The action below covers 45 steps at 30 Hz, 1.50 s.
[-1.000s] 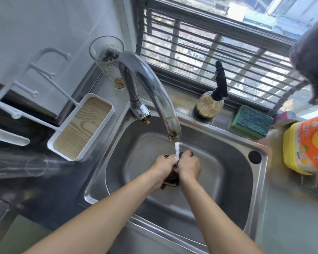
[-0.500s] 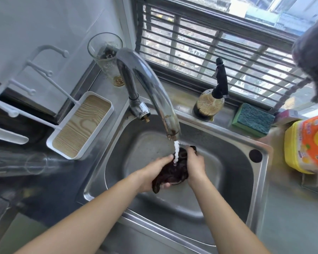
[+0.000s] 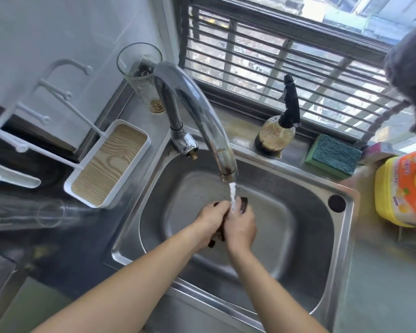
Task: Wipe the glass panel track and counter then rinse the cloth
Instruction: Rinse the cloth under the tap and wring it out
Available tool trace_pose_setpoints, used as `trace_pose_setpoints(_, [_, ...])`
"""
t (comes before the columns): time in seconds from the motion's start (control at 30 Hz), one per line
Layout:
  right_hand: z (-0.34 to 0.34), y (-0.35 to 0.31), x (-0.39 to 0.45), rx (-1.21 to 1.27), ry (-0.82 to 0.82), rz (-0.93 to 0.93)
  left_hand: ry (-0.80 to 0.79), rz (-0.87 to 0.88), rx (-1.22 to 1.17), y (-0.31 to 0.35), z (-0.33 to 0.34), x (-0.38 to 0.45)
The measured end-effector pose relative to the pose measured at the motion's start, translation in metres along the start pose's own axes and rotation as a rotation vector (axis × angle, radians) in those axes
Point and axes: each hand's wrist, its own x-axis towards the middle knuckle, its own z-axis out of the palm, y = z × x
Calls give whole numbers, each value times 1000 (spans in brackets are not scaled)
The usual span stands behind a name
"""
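Observation:
A dark brown cloth (image 3: 243, 205) is bunched between both hands over the steel sink (image 3: 308, 227). My left hand (image 3: 209, 221) grips it from the left and my right hand (image 3: 240, 224) grips it from the right, palms pressed together. Only small dark bits of the cloth show above and below the hands. Water (image 3: 232, 195) runs from the chrome tap (image 3: 202, 114) onto the hands and cloth. The window track (image 3: 245, 99) runs behind the sink under the barred window.
A glass (image 3: 139, 75) stands by the tap. A white tray with a wood-grain base (image 3: 108, 162) sits to the left. A spray bottle (image 3: 277, 131), a green sponge (image 3: 332, 156) and a yellow detergent bottle (image 3: 404, 188) line the right counter. A grey cloth (image 3: 411, 68) hangs top right.
Half a second ago the hands were apart with the cloth spread between them. Now they have closed together and squeezed the cloth into a bunch under the running water.

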Motion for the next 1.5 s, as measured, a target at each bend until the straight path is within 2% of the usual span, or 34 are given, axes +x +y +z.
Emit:
trace_pose_setpoints(0.1, [-11,-13,18,-25,-40,124,-96,5,76,1,1,-4])
trace_pose_setpoints(0.2, [-6,-16,-17,-33,16,-46,55,21,121,13,-6,8])
trace_pose_setpoints(0.27, [-3,-14,-44,-35,-34,-156,154,7,116,13,-14,17])
trace_pose_setpoints(0.37, [-6,-19,-29,-170,-67,-168,54,-9,112,5,-16,13])
trace_pose_setpoints(0.43, [-8,-21,3,-232,-114,-60,-87,0,202,-2,-14,2])
trace_pose_setpoints(0.5, [-11,-17,30,-205,-172,108,-224,-5,181,-11,-11,-3])
trace_pose_setpoints(0.67, [-14,-8,45,381,-314,411,-399,-153,-193,-13,-26,-3])
trace_pose_setpoints(0.7, [-16,-9,45,430,-358,416,-389,-128,-231,-13,-28,-1])
trace_pose_setpoints(0.77, [-22,-6,46,421,-404,332,-244,-62,-258,-10,-32,2])
trace_pose_setpoints(0.83, [-24,-1,48,275,-250,163,-90,-8,-214,-8,-34,8])
trace_pose_setpoints(0.93, [-28,-2,17,70,18,-10,6,-35,-244,4,-30,8])
trace_pose_setpoints(0.97, [-23,-4,-2,40,50,-88,26,-64,-265,8,-27,8])
trace_pose_setpoints(1.07, [-3,-3,-58,-5,-7,-356,86,-80,-346,8,-17,15])
trace_pose_setpoints(1.1, [0,-6,-61,-25,4,-354,112,-79,-321,6,-14,11])
trace_pose_setpoints(1.13, [1,-8,-49,-44,24,-277,114,-74,-305,4,-11,5])
trace_pose_setpoints(1.23, [-10,-21,4,-56,3,131,4,-20,-178,-9,4,-6])
trace_pose_setpoints(1.27, [-14,-25,14,-42,-5,200,-18,8,-136,-9,9,-7])
trace_pose_setpoints(1.33, [-15,-33,3,-18,-25,140,36,53,-151,1,6,0])
trace_pose_setpoints(1.43, [-8,-31,-46,-42,-73,-175,129,-24,-284,11,-12,22])
trace_pose_setpoints(1.5, [-8,-32,-43,-105,-77,-166,133,-49,-197,6,-13,19])
